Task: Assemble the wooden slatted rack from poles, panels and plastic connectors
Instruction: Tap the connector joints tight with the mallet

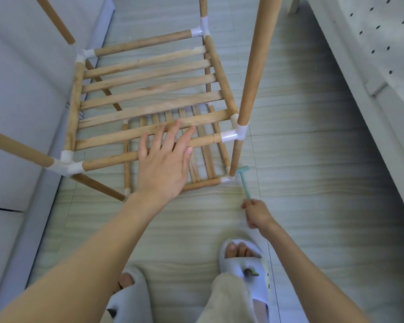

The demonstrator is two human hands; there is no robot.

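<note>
The left hand [163, 159], fingers flat, presses the rack's [149, 94] near front rail to steady it on the floor, while the right hand [257, 214] grasps a small mallet [243, 180] at its lower front-right connector [228, 179], probably to tap it home.

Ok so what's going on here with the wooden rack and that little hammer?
A person is putting together a wooden slatted rack on the floor. The left hand rests flat, fingers spread, on the front rail of the upper shelf, steadying it. The right hand grips a small teal mallet, its head down by the white plastic connector at the lower front corner. Two shelf levels are in place, with poles standing up from the corners.
</note>
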